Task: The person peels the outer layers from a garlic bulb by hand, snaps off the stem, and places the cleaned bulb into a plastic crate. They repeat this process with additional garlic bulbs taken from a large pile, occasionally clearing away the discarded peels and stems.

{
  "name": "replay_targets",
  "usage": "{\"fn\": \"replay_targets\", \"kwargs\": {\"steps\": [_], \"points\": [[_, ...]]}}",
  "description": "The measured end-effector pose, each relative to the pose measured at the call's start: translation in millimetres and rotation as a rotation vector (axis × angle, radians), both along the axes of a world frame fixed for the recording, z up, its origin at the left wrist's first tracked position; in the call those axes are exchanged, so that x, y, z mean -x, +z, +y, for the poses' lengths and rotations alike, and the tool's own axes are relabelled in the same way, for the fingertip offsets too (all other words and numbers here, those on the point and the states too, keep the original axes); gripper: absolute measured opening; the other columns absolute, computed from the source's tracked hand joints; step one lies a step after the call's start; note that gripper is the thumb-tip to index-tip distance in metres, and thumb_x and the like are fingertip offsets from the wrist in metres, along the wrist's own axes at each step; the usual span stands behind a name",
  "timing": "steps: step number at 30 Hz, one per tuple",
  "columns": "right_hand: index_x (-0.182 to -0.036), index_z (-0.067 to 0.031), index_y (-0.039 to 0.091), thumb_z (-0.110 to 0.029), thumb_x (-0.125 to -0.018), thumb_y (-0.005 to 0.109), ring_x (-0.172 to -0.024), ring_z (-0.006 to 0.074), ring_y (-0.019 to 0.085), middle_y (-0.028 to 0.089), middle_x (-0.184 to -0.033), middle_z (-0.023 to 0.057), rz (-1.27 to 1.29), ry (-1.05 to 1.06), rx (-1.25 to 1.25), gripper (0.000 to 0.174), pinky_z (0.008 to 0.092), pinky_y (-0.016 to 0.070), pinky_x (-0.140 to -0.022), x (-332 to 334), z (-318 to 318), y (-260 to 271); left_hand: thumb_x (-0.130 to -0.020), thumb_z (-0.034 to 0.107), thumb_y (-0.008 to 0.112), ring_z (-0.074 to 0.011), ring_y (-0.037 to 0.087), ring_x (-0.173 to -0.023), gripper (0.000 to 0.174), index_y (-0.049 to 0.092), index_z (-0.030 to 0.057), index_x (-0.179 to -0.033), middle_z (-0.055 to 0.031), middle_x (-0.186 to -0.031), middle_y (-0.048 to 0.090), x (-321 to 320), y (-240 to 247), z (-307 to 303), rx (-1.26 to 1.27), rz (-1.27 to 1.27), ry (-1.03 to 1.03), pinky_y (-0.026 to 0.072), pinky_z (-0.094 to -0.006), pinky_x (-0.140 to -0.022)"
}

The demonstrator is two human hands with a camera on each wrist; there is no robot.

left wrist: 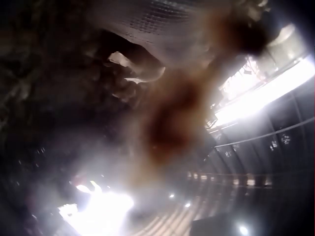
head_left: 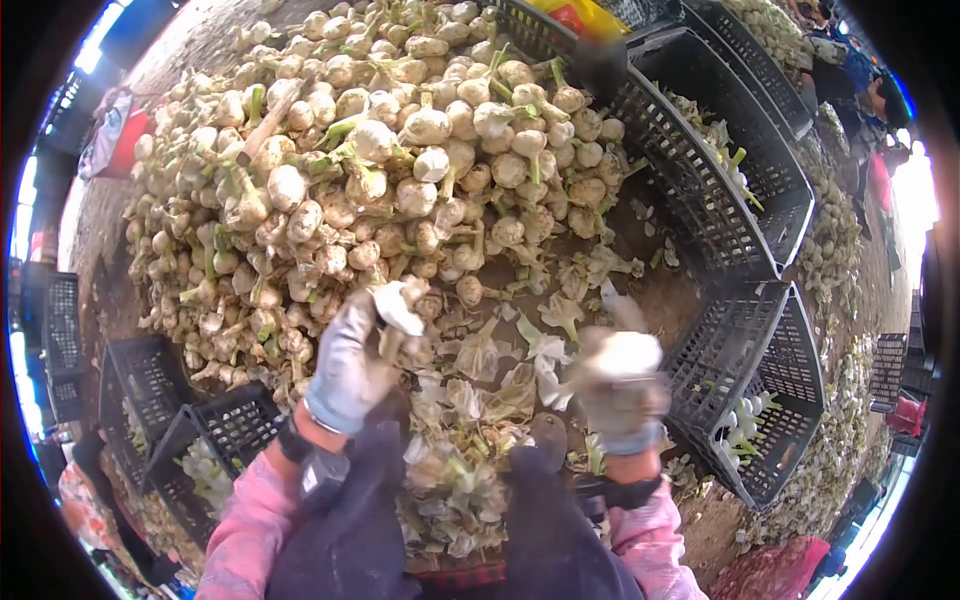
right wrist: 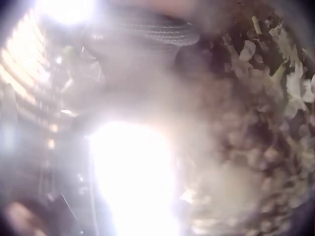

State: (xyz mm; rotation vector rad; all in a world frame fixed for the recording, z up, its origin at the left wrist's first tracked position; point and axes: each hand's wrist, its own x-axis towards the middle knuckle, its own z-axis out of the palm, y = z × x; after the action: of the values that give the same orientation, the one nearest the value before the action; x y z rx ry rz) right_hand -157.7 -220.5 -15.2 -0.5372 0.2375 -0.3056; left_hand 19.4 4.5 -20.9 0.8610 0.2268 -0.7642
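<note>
Your left hand (head_left: 352,362) is the nearer one: a white bulb (head_left: 402,308) sits at its fingertips, and a stalk (head_left: 391,343) seems to run down from it beside your thumb, so its long axis points roughly back toward your lap. Those gloved fingers look curled round it. Your right hand (head_left: 622,395) is well apart, to the right of the left fingers; that sideways gap, I judge, matters most. A pale shape shows at its blurred fingers, and I cannot tell whether they are clamped on anything. The bulb looks bright and smooth on top. Just beyond your left fingers lies the heap of bulbs (head_left: 286,187), cream and dirt-smeared; loose peel (head_left: 485,355) lies between your hands.
</note>
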Motion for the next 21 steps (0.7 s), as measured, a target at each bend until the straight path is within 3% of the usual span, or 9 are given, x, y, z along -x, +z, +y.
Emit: {"fn": "replay_targets", "kwargs": {"steps": [3, 5, 7, 10, 12, 16, 18, 20, 21], "points": [[-0.130, -0.0099, 0.057, -0.039, -0.096, 0.060, -0.075, 0.0056, 0.055, 0.058, -0.093, -0.0024, -0.747, 0.221, -0.470, 0.045, 0.0264, 0.0457, -0.065, 39, -82, -21, -0.107, 0.035, 0.041, -0.0149, 0.058, -0.067, 0.041, 0.059, -0.0006, -0.116, -0.0071, -0.086, 0.066, -12, -32, 26, -0.248, -0.201, -0.189, 0.0506, -0.0269, -0.062], [-0.115, -0.0123, 0.066, -0.038, -0.101, 0.053, -0.085, 0.0084, 0.059, 0.062, -0.089, -0.0039, -0.289, -0.201, -0.335, 0.032, 0.0309, 0.0500, -0.075, 27, -70, 0, -0.104, 0.034, 0.049, -0.0145, 0.062, -0.077, 0.042, 0.056, -0.0022, -0.124, -0.0078, -0.096, 0.067, 4, -88, 47, -0.725, -0.263, -0.395, 0.0532, -0.0252, -0.070], [-0.123, -0.0125, 0.063, -0.036, -0.099, 0.055, -0.106, 0.0171, 0.060, 0.063, -0.114, 0.0045, 0.305, -0.034, 0.246, 0.034, 0.0349, 0.0482, -0.094, 5, -47, -62, -0.091, 0.040, 0.065, -0.0316, 0.044, -0.136, 0.071, 0.043, -0.0036, -0.142, -0.0244, -0.142, 0.049, 27, -121, 60, -1.170, -0.699, -0.928, 0.0378, -0.0416, -0.113], [-0.140, -0.0195, 0.051, -0.036, -0.093, 0.061, -0.129, 0.0397, 0.049, 0.046, -0.147, 0.0189, 0.676, 0.466, 1.836, 0.051, 0.0492, 0.0393, -0.109, -39, 29, -142, -0.087, 0.050, 0.065, -0.0520, 0.009, -0.147, 0.108, -0.002, 0.0000, -0.156, -0.0353, -0.159, 0.001, 76, -156, 68, -1.224, -0.807, -1.355, 0.0189, -0.0501, -0.121], [-0.150, -0.0180, 0.039, -0.043, -0.090, 0.063, -0.139, 0.0443, 0.035, 0.032, -0.157, 0.0175, 0.676, 0.928, 2.001, 0.069, 0.0546, 0.0264, -0.116, -29, 87, -138, -0.085, 0.051, 0.066, -0.0566, 0.000, -0.145, 0.113, -0.008, 0.0045, -0.157, -0.0391, -0.157, -0.004, 111, -166, 70, -1.099, -0.766, -1.607, 0.0179, -0.0521, -0.120], [-0.153, -0.0183, 0.032, -0.043, -0.091, 0.060, -0.144, 0.0373, 0.031, 0.035, -0.156, 0.0181, 0.257, 1.666, 1.703, 0.073, 0.0496, 0.0272, -0.117, 45, 116, -116, -0.086, 0.052, 0.068, -0.0360, 0.031, -0.145, 0.095, 0.023, 0.0042, -0.155, -0.0254, -0.157, 0.029, 103, -144, 70, -0.345, -0.569, -2.086, 0.0286, -0.0426, -0.117], [-0.147, -0.0174, 0.045, -0.041, -0.091, 0.063, -0.139, 0.0336, 0.041, 0.043, -0.152, 0.0144, -0.138, 1.613, 1.449, 0.064, 0.0460, 0.0323, -0.115, 99, 84, -146, -0.089, 0.049, 0.064, -0.0295, 0.056, -0.121, 0.071, 0.047, 0.0052, -0.143, -0.0180, -0.136, 0.057, 115, -161, 90, -0.162, -0.487, -2.009, 0.0434, -0.0386, -0.103], [-0.131, -0.0144, 0.064, -0.033, -0.091, 0.064, -0.130, 0.0329, 0.051, 0.055, -0.143, 0.0126, 0.148, 1.362, 0.996, 0.044, 0.0425, 0.0398, -0.111, 93, 23, -105, -0.091, 0.040, 0.062, -0.0232, 0.065, -0.105, 0.055, 0.057, 0.0101, -0.137, -0.0122, -0.117, 0.070, 88, -130, 78, -0.140, -0.555, -1.933, 0.0505, -0.0377, -0.091], [-0.115, -0.0084, 0.073, -0.023, -0.092, 0.062, -0.122, 0.0317, 0.058, 0.065, -0.129, 0.0150, 0.158, 0.907, 1.154, 0.029, 0.0396, 0.0463, -0.104, 90, 11, -76, -0.090, 0.039, 0.062, -0.0252, 0.066, -0.102, 0.048, 0.063, 0.0098, -0.128, -0.0129, -0.114, 0.071, 71, -122, 82, -0.297, -0.627, -1.734, 0.0512, -0.0389, -0.089]]}}
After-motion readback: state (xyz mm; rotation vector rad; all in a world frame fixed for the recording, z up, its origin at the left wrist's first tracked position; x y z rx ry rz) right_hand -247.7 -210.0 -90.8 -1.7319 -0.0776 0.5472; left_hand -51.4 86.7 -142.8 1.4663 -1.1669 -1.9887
